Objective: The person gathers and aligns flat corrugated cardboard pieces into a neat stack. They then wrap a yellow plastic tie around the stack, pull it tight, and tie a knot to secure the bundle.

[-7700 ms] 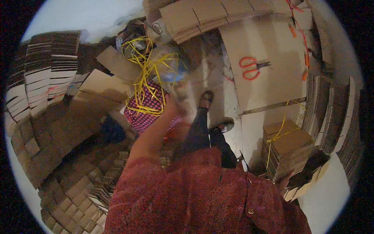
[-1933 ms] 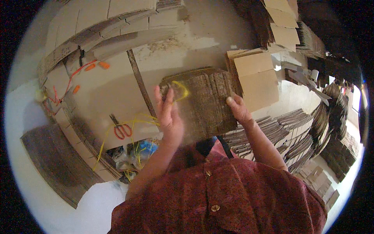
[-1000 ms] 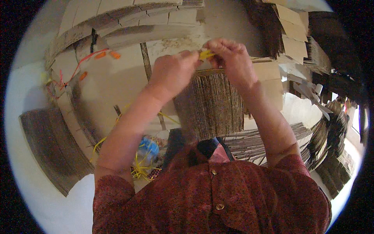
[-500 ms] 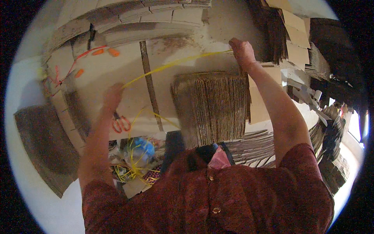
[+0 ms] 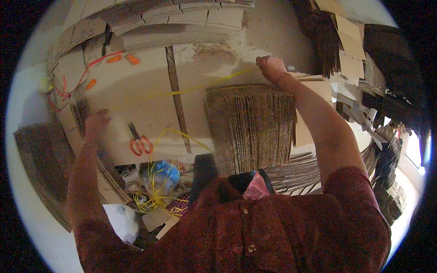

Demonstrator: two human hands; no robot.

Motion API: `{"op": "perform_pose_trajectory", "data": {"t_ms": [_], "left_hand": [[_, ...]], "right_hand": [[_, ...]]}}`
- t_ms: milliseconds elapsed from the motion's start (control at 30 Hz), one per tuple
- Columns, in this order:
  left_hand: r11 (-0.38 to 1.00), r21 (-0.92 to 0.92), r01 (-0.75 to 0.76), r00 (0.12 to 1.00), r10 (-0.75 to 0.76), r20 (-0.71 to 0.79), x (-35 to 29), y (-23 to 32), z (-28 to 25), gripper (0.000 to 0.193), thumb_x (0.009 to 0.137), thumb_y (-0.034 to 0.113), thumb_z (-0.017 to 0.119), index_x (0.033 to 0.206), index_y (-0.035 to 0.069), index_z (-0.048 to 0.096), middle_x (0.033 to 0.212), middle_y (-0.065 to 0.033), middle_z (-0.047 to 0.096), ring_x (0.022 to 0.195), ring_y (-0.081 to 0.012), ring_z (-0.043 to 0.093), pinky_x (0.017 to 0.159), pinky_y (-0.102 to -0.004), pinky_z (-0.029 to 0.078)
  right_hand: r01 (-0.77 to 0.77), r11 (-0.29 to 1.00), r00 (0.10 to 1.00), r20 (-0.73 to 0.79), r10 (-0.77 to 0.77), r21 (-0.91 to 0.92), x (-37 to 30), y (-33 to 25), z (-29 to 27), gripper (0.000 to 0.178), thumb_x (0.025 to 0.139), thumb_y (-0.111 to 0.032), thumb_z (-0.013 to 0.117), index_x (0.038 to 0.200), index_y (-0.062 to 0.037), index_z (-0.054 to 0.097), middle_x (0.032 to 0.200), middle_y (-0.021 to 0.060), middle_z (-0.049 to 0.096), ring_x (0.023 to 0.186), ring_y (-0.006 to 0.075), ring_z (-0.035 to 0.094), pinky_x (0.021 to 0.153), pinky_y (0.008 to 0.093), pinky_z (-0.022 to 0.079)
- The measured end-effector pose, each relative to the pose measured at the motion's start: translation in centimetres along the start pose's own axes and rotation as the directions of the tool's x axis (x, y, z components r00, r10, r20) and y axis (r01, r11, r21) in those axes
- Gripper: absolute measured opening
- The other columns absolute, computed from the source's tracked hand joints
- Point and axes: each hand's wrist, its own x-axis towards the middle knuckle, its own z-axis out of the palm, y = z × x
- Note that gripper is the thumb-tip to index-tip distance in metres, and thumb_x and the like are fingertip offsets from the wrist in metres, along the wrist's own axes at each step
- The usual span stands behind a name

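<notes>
Above the far edge of the cardboard stack, my right hand [image 5: 271, 69] is closed on a thin yellow strap [image 5: 209, 83]. The strap runs left across the work surface and turns faint and blurred towards my left hand [image 5: 97, 123]. That hand is at the left side of the surface, its fingers smeared; whether it holds the strap's end does not show. Scissors with orange-red handles [image 5: 141, 144] lie between my left hand and the stack. The upright stack of brown corrugated cardboard [image 5: 250, 127] stands close before my body.
Orange pieces [image 5: 132, 59] and a red strap [image 5: 98, 63] lie at the far left. Cardboard stacks line the back [image 5: 191, 20], left [image 5: 43, 150] and right [image 5: 350, 50]. A tangle of yellow strap [image 5: 157, 200] and a blue plastic bundle [image 5: 166, 175] sit below the surface's near edge.
My left hand has moved left and nearer, away from the scissors, which now show fully. My right hand has shifted a little left and nearer. The yellow strap hangs less straight.
</notes>
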Motion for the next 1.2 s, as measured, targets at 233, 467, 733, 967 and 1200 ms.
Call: {"op": "perform_pose_trajectory", "data": {"t_ms": [233, 467, 733, 967, 1200], "left_hand": [[0.857, 0.513, 0.035, 0.998, -0.058, 0.029, -1.6, 10.4, 3.7, 0.07, 0.079, 0.034, 0.06, 0.134, 0.002, 0.031, 0.136, -0.0166, 0.037, 0.124, -0.0302, 0.037, 0.102, -0.0393, 0.032], [0.635, -0.746, -0.203, 0.979, 0.158, -0.132, -5.1, 17.6, 17.1, 0.054, 0.093, 0.03, 0.042, 0.137, 0.0, 0.028, 0.14, -0.0138, 0.032, 0.131, -0.0244, 0.028, 0.107, -0.0338, 0.02], [0.222, -0.956, 0.192, 0.979, 0.029, 0.203, -10.3, 30.9, 19.4, 0.057, 0.093, 0.035, 0.034, 0.138, 0.0, 0.023, 0.14, -0.0111, 0.031, 0.128, -0.0206, 0.029, 0.105, -0.0315, 0.022], [0.148, -0.956, 0.253, 0.967, -0.053, 0.248, -10.9, 33.3, 20.0, 0.061, 0.092, 0.032, 0.034, 0.14, 0.001, 0.014, 0.141, -0.0081, 0.025, 0.127, -0.0189, 0.027, 0.104, -0.0306, 0.022], [0.022, -0.922, -0.386, 0.922, 0.026, -0.385, -12.0, 36.4, 14.7, 0.071, 0.084, 0.012, 0.044, 0.141, -0.001, 0.004, 0.148, -0.0129, 0.007, 0.136, -0.0204, 0.004, 0.109, -0.033, 0.005]], "right_hand": [[-0.015, 0.994, 1.0, -0.016, 0.017, 0.107, -1.0, 0.1, -0.3, 0.034, 0.083, -0.027, 0.058, 0.11, -0.0081, 0.054, 0.093, 0.0188, 0.061, 0.084, 0.0329, 0.061, 0.07, 0.0447, 0.049], [-0.183, 0.555, 0.897, -0.093, 0.432, 0.811, -8.0, 3.3, -2.6, 0.047, 0.079, -0.02, 0.065, 0.123, -0.0089, 0.051, 0.108, 0.0185, 0.058, 0.093, 0.0252, 0.06, 0.076, 0.0349, 0.049], [-0.323, -0.027, 0.828, 0.297, 0.476, 0.946, -22.7, -2.1, 1.5, 0.048, 0.095, -0.037, 0.036, 0.12, 0.0039, 0.045, 0.124, 0.0147, 0.05, 0.11, 0.0197, 0.05, 0.092, 0.0324, 0.039], [-0.288, -0.518, 0.874, 0.442, 0.2, 0.805, -24.4, -6.7, 2.7, 0.073, 0.089, -0.06, 0.029, 0.134, -0.0027, 0.033, 0.129, 0.0154, 0.045, 0.115, 0.0263, 0.045, 0.096, 0.0391, 0.037], [-0.217, -0.638, 0.836, 0.478, 0.27, 0.739, -23.7, -6.6, -2.3, 0.069, 0.086, -0.058, 0.038, 0.134, -0.0084, 0.036, 0.128, 0.0107, 0.046, 0.113, 0.0271, 0.047, 0.093, 0.0424, 0.041]]}}
